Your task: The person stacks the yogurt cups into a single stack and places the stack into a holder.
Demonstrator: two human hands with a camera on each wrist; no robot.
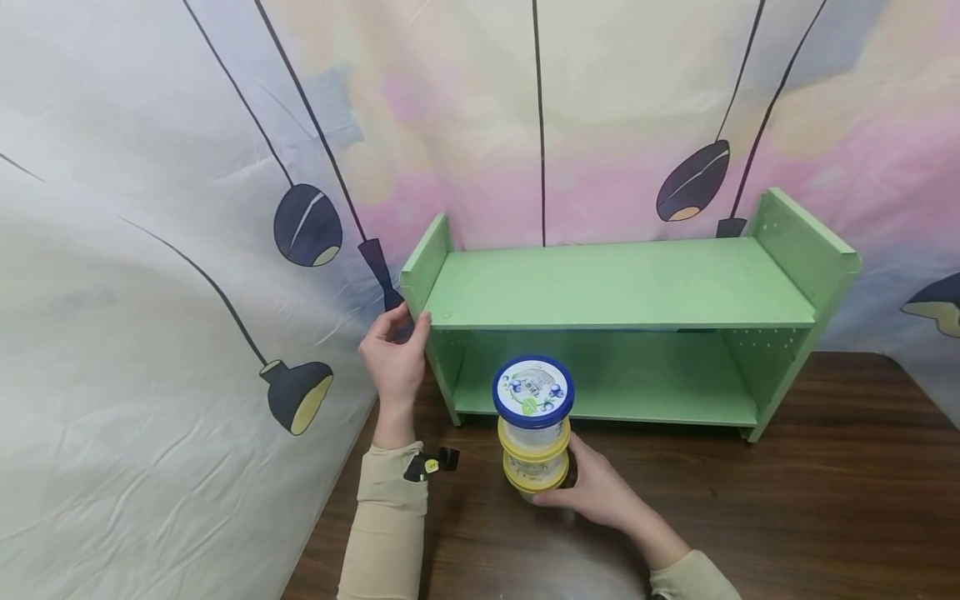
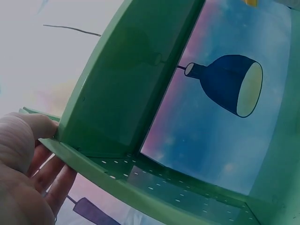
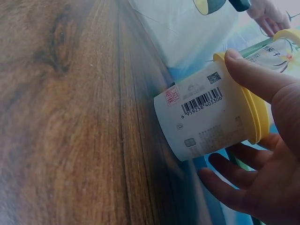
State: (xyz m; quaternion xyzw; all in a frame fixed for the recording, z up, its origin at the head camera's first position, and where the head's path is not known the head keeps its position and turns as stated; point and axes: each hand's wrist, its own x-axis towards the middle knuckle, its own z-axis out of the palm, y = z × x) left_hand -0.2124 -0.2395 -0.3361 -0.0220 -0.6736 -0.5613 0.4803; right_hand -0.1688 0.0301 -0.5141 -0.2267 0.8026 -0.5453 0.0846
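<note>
A green two-tier shelf (image 1: 622, 287) stands on the brown table. My left hand (image 1: 397, 358) grips the front edge of its left side panel, thumb on the inner side and fingers behind, as the left wrist view shows on the green board (image 2: 110, 89). In front of the shelf is a stack of three round tubs, the top one with a blue lid (image 1: 534, 392), the lower ones with yellow lids. My right hand (image 1: 600, 492) holds the stack low down. Its thumb and fingers curl around the bottom tub (image 3: 206, 117), which bears a barcode. I cannot tell whether that tub touches the table.
A fabric backdrop (image 1: 480, 125) with painted lamps hangs behind the shelf and along the left. Side panels rise above the upper board at both ends. The table (image 1: 862, 483) extends to the right. A black strap (image 1: 431, 464) sits on my left wrist.
</note>
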